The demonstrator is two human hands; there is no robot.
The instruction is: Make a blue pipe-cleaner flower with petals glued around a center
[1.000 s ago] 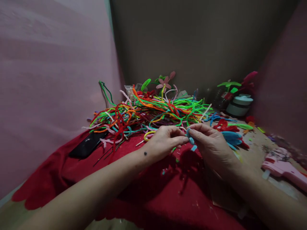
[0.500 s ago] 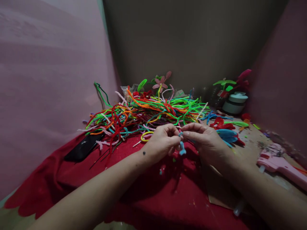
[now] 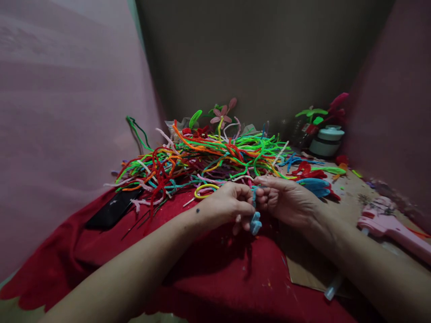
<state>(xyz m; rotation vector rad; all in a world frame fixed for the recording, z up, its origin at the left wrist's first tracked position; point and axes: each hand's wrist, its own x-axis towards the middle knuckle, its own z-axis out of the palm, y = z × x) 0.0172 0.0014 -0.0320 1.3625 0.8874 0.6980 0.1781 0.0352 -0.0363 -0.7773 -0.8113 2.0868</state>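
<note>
A light blue pipe cleaner (image 3: 255,223), bunched at its lower end, hangs between my two hands above the red cloth. My left hand (image 3: 232,204) pinches it between thumb and fingers from the left. From the right, the curled fingertips of my right hand (image 3: 286,199) close on its upper part. The exact grip of the right fingers is partly hidden. Just beyond the hands lies a large tangled pile of colourful pipe cleaners (image 3: 208,154), with a yellow loop (image 3: 204,191) at its near edge.
On the red cloth (image 3: 215,278), a black phone (image 3: 112,210) lies at left. A pink glue gun (image 3: 387,222), a glue stick (image 3: 332,289) and cardboard (image 3: 305,264) are at right. Blue petals (image 3: 314,186) and a lidded jar (image 3: 326,141) stand farther back. Walls enclose the table.
My right hand has rolled, so its palm now shows more. The blue pipe cleaner hangs slightly lower, its bunched end more visible. The view has shifted a little.
</note>
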